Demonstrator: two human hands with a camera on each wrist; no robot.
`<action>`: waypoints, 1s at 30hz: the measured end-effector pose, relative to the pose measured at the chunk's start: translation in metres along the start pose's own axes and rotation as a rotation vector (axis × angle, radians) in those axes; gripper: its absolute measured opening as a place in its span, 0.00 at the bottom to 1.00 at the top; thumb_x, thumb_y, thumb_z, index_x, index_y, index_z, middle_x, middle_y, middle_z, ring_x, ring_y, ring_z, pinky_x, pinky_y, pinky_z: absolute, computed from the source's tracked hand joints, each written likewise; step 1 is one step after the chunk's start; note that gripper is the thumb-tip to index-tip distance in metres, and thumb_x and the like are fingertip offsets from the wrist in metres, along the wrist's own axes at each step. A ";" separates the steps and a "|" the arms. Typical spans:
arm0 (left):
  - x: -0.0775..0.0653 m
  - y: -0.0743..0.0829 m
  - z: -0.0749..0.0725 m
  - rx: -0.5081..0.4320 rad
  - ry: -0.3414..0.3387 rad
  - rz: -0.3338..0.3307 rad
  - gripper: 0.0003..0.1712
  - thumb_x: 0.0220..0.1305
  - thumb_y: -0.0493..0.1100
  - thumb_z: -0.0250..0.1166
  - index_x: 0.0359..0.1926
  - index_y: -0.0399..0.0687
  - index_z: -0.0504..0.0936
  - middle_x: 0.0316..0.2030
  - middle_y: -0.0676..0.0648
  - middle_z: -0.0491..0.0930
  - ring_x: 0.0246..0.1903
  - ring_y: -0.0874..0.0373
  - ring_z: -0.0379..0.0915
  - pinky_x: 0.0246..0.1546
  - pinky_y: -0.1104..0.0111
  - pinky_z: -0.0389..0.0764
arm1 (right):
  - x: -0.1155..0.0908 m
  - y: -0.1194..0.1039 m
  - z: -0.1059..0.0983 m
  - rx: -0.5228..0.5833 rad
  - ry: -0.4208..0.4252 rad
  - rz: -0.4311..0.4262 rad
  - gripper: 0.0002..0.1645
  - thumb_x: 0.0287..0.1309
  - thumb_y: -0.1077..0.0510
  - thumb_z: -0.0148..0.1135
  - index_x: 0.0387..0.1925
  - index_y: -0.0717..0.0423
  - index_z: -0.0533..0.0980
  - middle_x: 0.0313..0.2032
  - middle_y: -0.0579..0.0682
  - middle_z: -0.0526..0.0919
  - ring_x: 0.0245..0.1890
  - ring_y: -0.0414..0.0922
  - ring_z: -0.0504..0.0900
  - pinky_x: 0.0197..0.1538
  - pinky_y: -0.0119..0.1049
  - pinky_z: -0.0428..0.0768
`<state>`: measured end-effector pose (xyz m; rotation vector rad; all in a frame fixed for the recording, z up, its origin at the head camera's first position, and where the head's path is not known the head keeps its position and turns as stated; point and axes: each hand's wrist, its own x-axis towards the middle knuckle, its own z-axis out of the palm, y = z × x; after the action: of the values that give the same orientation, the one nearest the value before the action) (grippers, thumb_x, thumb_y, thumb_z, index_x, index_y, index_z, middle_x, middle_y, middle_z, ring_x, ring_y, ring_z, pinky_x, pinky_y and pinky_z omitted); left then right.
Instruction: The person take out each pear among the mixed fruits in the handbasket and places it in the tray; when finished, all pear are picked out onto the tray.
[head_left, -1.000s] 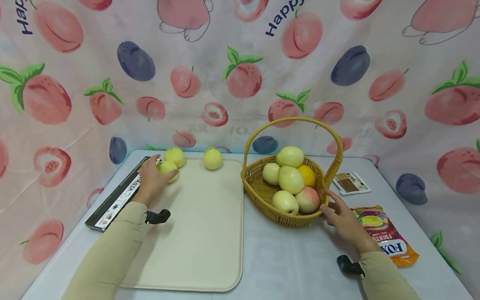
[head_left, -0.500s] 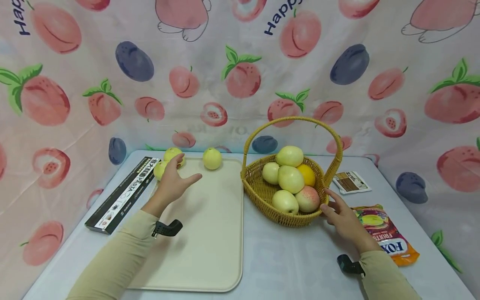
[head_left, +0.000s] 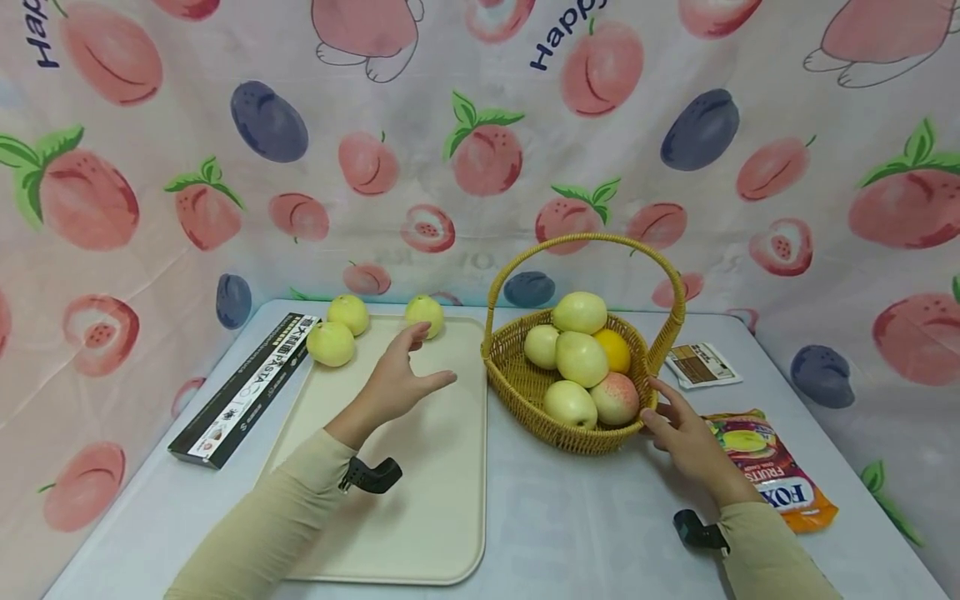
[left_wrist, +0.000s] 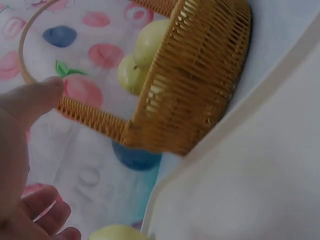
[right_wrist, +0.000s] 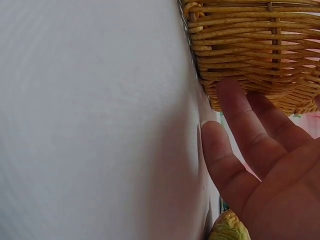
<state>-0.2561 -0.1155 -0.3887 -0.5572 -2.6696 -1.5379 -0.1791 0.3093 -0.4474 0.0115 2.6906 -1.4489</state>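
Observation:
My left hand (head_left: pixel 401 375) is over the beige tray (head_left: pixel 420 533), thumb spread from the fingers and nothing held. Just beyond its fingertips, a round yellow-green fruit (head_left: pixel 424 311) sits at the tray's back edge. Two similar fruits, a nearer one (head_left: pixel 331 343) and a farther one (head_left: pixel 348 314), stand together at the back left corner. At the right, a wicker basket (head_left: pixel 517 400) holds several pale green fruits (head_left: pixel 582 359), an orange (head_left: pixel 615 351) and a peach (head_left: pixel 617 398). My right hand (head_left: pixel 686 437) touches the basket's right side; the right wrist view shows fairly straight fingers (right_wrist: pixel 245 125) against the weave.
A long black pasta box (head_left: pixel 243 387) lies along the tray's left side. Right of the basket are a small flat packet (head_left: pixel 703 367) and a red and orange candy bag (head_left: pixel 772 467), the latter beside my right wrist. A fruit-print cloth (head_left: pixel 450 108) hangs behind the table.
My left hand has let go of the nearer corner fruit and moved right across the tray toward the single fruit at the back. My right hand and the basket have stayed put.

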 end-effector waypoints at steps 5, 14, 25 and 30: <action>0.004 0.010 0.015 -0.051 -0.061 0.040 0.48 0.59 0.45 0.75 0.73 0.38 0.60 0.69 0.38 0.64 0.67 0.43 0.60 0.67 0.50 0.63 | 0.000 0.000 0.000 0.003 -0.004 0.001 0.44 0.76 0.41 0.47 0.80 0.52 0.43 0.67 0.78 0.60 0.55 0.66 0.77 0.51 0.55 0.81; 0.011 0.024 0.045 -0.108 -0.201 0.114 0.43 0.61 0.45 0.74 0.72 0.39 0.64 0.67 0.41 0.68 0.67 0.43 0.63 0.66 0.53 0.65 | -0.002 -0.003 -0.001 -0.005 -0.004 -0.001 0.43 0.76 0.42 0.47 0.80 0.52 0.43 0.67 0.78 0.61 0.55 0.65 0.78 0.51 0.55 0.81; 0.025 0.034 0.080 -0.163 -0.256 0.110 0.45 0.62 0.48 0.73 0.74 0.44 0.62 0.69 0.42 0.66 0.69 0.48 0.61 0.67 0.57 0.64 | -0.001 -0.001 -0.001 0.011 -0.008 0.001 0.44 0.76 0.41 0.47 0.80 0.52 0.42 0.67 0.77 0.60 0.55 0.66 0.77 0.52 0.56 0.80; 0.035 0.036 0.093 -0.172 -0.269 0.134 0.45 0.62 0.48 0.73 0.74 0.41 0.61 0.69 0.38 0.65 0.68 0.45 0.62 0.67 0.56 0.65 | -0.001 -0.001 -0.001 0.023 -0.011 -0.003 0.44 0.76 0.41 0.47 0.80 0.53 0.43 0.67 0.77 0.59 0.56 0.66 0.77 0.52 0.56 0.80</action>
<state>-0.2624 -0.0111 -0.4005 -0.9965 -2.6264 -1.7788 -0.1785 0.3096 -0.4459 0.0017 2.6662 -1.4761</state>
